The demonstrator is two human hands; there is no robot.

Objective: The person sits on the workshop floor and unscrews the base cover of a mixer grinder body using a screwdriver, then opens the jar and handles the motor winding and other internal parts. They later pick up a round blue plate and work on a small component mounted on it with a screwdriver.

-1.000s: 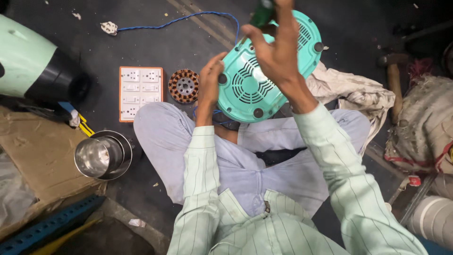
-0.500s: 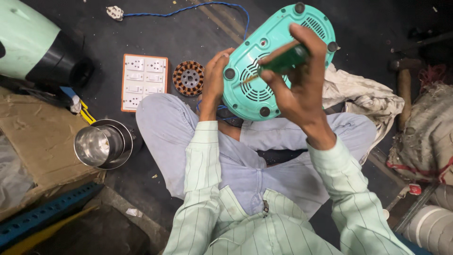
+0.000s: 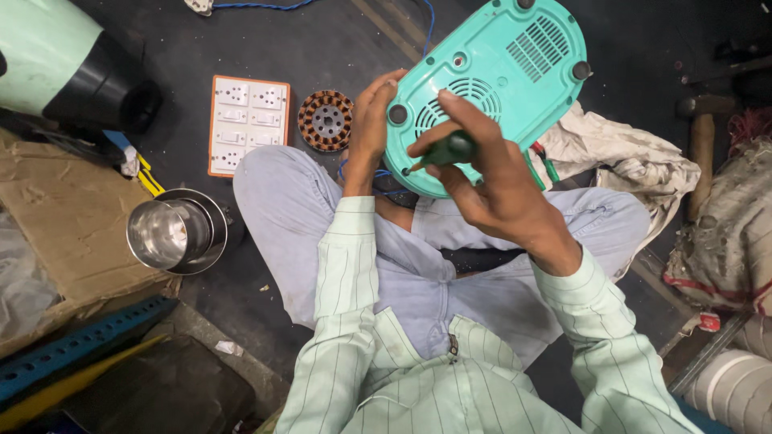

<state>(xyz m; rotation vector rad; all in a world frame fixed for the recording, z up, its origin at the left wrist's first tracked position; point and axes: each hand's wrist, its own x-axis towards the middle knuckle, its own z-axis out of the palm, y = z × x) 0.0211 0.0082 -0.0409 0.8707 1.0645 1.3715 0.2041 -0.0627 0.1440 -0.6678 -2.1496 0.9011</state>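
A turquoise appliance base [image 3: 515,72] rests bottom-up over my lap, its vent slots and black rubber feet facing me. My left hand [image 3: 371,120] grips its left edge and steadies it. My right hand [image 3: 482,173] holds a dark green-handled screwdriver [image 3: 446,150], whose tip points left onto the base's underside. I sit cross-legged in grey trousers and a pale green striped shirt.
On the dark floor lie a white switch board with an orange rim [image 3: 248,122], a copper-wound motor stator [image 3: 326,120], a steel jar [image 3: 173,233], cardboard [image 3: 64,217], a mint and black appliance [image 3: 64,68], a crumpled cloth [image 3: 627,157] and a blue cable [image 3: 265,6].
My right hand has come down from the base's top edge with the screwdriver to its lower left underside. The base has tilted slightly and the view has shifted nearer.
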